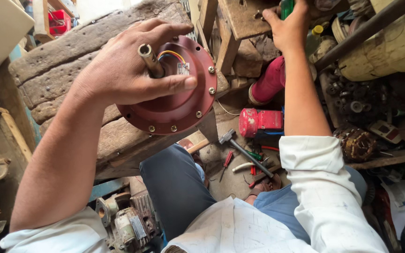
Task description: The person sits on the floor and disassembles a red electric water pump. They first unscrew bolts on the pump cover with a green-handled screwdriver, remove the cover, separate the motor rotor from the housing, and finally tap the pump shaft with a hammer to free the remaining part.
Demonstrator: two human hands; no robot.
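My left hand point(127, 65) grips a round dark-red motor housing point(179, 100) on a worn wooden bench point(66, 56). Its fingers wrap over the top around a metal shaft point(150, 59), from which coloured wires point(174, 55) come out. Brass bolts ring the housing's rim. My right hand point(288, 24) reaches far forward to a small wooden stool point(240, 21) and closes on a green-handled tool point(287, 7), mostly cut off by the frame's top edge.
On the floor lie a hammer point(244, 151), a red screwdriver point(226, 161), a red can point(258, 121) and a wound stator point(358, 144). A grey motor point(125, 220) sits by my left knee. Pale drums point(390, 47) and a dark pipe point(366, 30) crowd the right.
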